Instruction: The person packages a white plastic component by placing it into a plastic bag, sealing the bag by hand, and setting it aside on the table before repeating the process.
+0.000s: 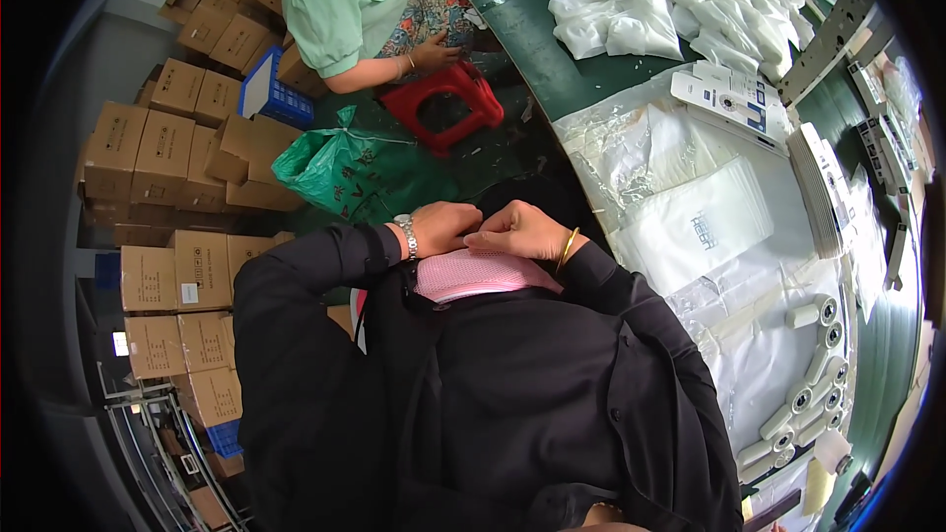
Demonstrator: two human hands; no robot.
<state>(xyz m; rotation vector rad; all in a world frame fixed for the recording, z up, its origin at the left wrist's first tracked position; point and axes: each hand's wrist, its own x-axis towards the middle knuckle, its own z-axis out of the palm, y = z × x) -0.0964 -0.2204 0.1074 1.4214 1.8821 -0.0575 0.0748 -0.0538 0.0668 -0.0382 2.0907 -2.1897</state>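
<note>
My left hand (443,228), with a metal watch at the wrist, is closed in front of my waist, its fingers curled and partly hidden. Right beside it, my right hand (529,232) has thumb and fingers pinched together. Whatever lies in either hand is too small or hidden to make out. Just below both hands, a pink mesh cloth (483,274) shows at the waist of my black jacket (522,384). Both hands are off the table, to the left of its edge.
Right, on the table: frosted bags (702,222), flat white cartons (821,192), white round-headed devices (803,399), and heaped white bags (631,15) farther back. Left: stacked cardboard boxes (163,153), a green sack (325,172), a red stool (458,103). A co-worker (340,15) sits ahead.
</note>
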